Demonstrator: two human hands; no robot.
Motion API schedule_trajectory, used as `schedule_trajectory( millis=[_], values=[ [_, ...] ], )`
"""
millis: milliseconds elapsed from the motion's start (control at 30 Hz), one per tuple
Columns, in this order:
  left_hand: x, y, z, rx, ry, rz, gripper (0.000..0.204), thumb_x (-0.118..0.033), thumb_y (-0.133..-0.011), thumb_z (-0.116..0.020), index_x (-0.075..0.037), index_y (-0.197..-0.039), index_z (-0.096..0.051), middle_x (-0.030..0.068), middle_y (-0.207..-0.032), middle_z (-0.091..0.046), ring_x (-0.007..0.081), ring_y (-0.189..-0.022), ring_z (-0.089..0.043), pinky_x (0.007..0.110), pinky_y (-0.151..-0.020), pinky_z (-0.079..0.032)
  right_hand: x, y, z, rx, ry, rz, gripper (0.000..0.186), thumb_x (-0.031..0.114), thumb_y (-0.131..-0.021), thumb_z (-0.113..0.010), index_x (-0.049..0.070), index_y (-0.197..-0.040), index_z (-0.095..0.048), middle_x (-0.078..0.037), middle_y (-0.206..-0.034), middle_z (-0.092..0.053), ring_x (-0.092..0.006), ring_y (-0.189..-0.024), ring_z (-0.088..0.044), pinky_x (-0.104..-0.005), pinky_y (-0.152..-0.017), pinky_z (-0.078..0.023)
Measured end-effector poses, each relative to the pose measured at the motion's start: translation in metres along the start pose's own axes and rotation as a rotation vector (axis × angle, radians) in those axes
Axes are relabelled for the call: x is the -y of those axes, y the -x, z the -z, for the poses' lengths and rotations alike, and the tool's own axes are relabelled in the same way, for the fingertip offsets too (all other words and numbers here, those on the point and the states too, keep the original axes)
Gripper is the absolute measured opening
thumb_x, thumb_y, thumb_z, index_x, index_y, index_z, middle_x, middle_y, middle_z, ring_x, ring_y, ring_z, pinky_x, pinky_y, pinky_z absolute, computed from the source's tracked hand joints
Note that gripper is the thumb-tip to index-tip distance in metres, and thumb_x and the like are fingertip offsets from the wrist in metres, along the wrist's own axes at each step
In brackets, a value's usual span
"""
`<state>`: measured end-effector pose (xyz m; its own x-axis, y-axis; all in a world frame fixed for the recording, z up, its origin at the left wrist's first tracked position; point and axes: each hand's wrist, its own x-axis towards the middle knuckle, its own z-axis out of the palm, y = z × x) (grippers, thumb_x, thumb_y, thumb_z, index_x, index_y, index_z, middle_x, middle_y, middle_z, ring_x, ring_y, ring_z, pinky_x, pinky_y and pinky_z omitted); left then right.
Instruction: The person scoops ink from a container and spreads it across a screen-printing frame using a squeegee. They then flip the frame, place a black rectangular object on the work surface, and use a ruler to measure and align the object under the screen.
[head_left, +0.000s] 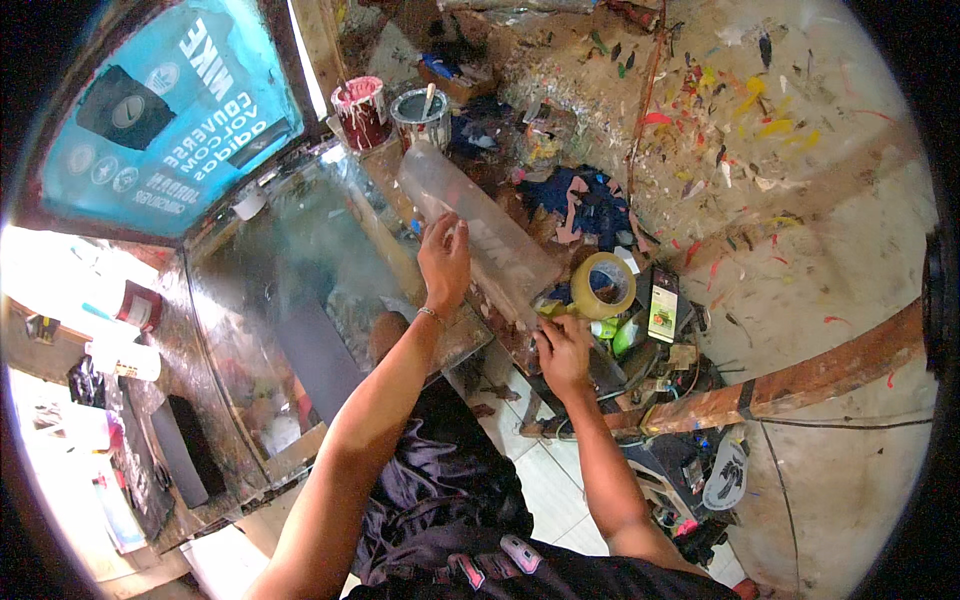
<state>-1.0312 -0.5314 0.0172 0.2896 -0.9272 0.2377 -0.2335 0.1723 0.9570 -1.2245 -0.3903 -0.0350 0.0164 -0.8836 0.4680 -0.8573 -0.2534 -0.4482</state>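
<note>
A long translucent plastic sheet (490, 225) lies slantwise in front of me, with faint pale lettering near its right end. My left hand (445, 265) is at its near edge, fingers bent and closed on that edge. Close to the sheet's near right corner is my right hand (565, 355), its fingers curled and pressed together. Whatever they may pinch is too small to make out. Just beyond my right hand stands a wide roll of clear yellowish tape (603, 285).
Left of the sheet is a glass-topped table (300, 240) with a dark flat panel (320, 350). A blue-meshed printing screen (170, 110) leans behind it. Paint cans (358, 112) stand at the back. A phone (662, 305) lies right of the tape, above a wooden beam (780, 390).
</note>
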Motion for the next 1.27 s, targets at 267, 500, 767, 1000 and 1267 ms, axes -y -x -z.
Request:
schedule_trajectory(
  millis=[267, 500, 767, 1000, 1267],
  values=[
    [0.027, 0.004, 0.004, 0.067, -0.346, -0.308, 0.038, -0.022, -0.096, -0.063, 0.002, -0.125, -0.061, 0.0227, -0.138, -0.054, 0.041, -0.13, -0.049, 0.047, -0.111, -0.038, 0.008, -0.006, -0.008, -0.116, -0.018, -0.032, 0.027, 0.012, -0.085, -0.068, 0.006, -0.111, -0.072, -0.015, -0.097, -0.056, -0.0371, -0.096, -0.055, -0.0503, -0.086, -0.043],
    [0.027, 0.019, 0.022, 0.098, -0.394, -0.322, 0.042, -0.023, -0.096, -0.063, 0.003, -0.129, -0.058, 0.0242, -0.145, -0.047, 0.0431, -0.136, -0.042, 0.05, -0.114, -0.036, 0.021, -0.127, 0.045, -0.247, -0.135, 0.039, 0.042, 0.009, -0.087, -0.065, 0.003, -0.129, -0.06, -0.022, -0.119, -0.059, -0.0401, -0.112, -0.055, -0.0486, -0.098, -0.043],
    [0.029, 0.041, 0.034, 0.137, -0.412, -0.27, 0.051, -0.022, -0.092, -0.066, 0.002, -0.134, -0.052, 0.0253, -0.148, -0.042, 0.0437, -0.136, -0.041, 0.049, -0.116, -0.034, -0.029, -0.338, -0.033, 0.131, 0.321, 0.016, 0.062, 0.036, -0.088, -0.066, 0.006, -0.14, -0.053, -0.03, -0.147, -0.045, -0.0474, -0.134, -0.045, -0.0517, -0.111, -0.039],
    [0.035, 0.048, 0.036, 0.071, -0.353, -0.248, 0.057, -0.028, -0.095, -0.064, 0.001, -0.141, -0.045, 0.0251, -0.149, -0.038, 0.0431, -0.136, -0.04, 0.048, -0.113, -0.038, -0.022, -0.368, -0.054, 0.323, 0.464, -0.091, 0.071, 0.049, -0.091, -0.063, 0.014, -0.15, -0.045, -0.025, -0.161, -0.024, -0.0448, -0.145, -0.031, -0.0588, -0.117, -0.028],
    [0.024, 0.051, 0.04, 0.098, -0.236, -0.162, 0.065, -0.028, -0.094, -0.067, -0.007, -0.148, -0.039, 0.0196, -0.155, -0.034, 0.042, -0.142, -0.034, 0.048, -0.116, -0.035, -0.047, -0.373, -0.06, 0.336, 0.491, -0.06, 0.072, 0.051, -0.092, -0.062, 0.017, -0.152, -0.041, -0.021, -0.164, -0.017, -0.0441, -0.146, -0.03, -0.0556, -0.117, -0.03]
  ],
)
